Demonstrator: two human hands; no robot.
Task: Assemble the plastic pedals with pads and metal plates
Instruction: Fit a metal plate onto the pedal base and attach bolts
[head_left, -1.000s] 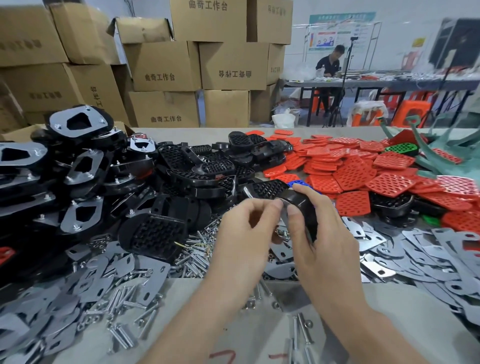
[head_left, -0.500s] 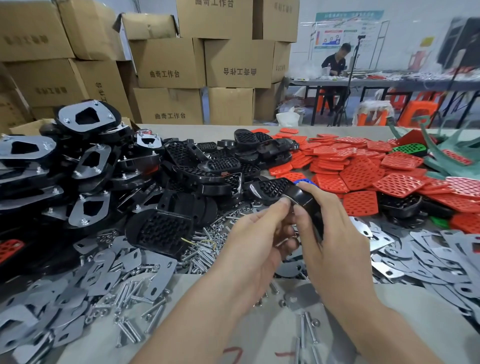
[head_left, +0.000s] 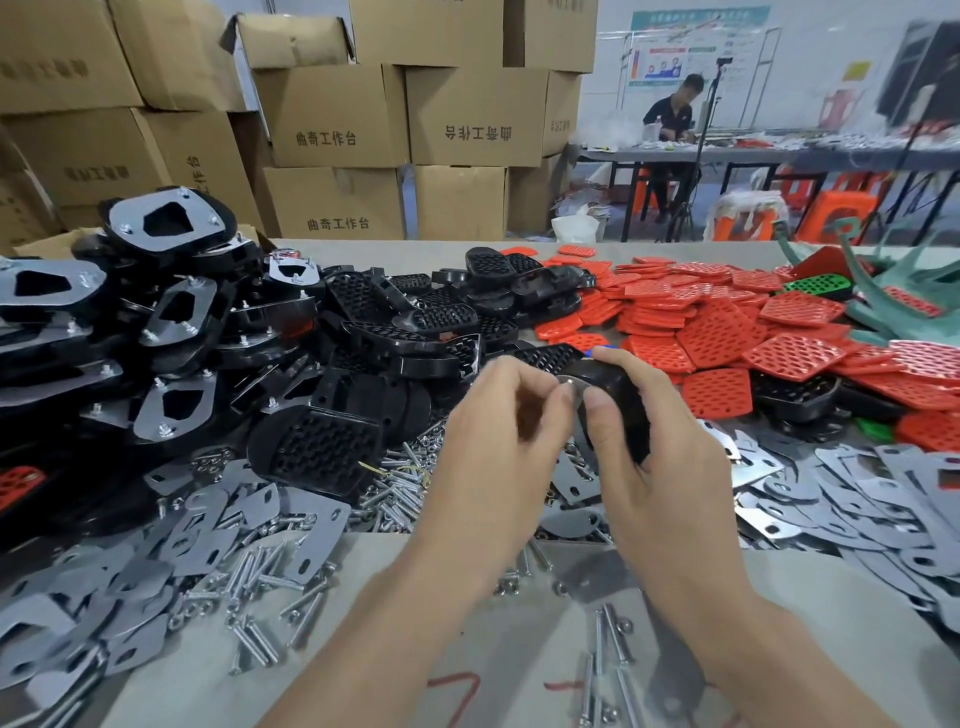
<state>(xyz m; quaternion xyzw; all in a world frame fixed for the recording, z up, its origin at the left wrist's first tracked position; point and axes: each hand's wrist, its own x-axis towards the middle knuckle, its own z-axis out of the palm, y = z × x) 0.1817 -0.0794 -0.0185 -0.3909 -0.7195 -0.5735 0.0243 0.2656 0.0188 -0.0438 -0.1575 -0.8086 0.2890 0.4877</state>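
Left hand (head_left: 498, 441) has curled in — fingers (head_left: 560, 397) pinch a silvery bit (head_left: 568, 385) on the pedal (head_left: 623, 397) gripped by right hand (head_left: 660, 467).

The grey tabletop (head_left: 467, 649) is bare only along its near edge, where faint red marks (head_left: 457, 686) show. One black pedal (head_left: 317, 452) lies grid side up, left of the middle. Silver bolts (head_left: 400, 488) are scattered just right of that pedal and in front of it. Flat metal plates (head_left: 171, 545) lie in a loose layer in front of it and to its left, and a second spread of plates (head_left: 857, 499) lies well to its right. Left of the pedal rises a stack of assembled pedals (head_left: 171, 312), plates upward. Behind it is a heap of bare pedals (head_left: 415, 322), and to the right of that heap a wide heap of red pads (head_left: 727, 332), with one green pad (head_left: 821, 286) among them.
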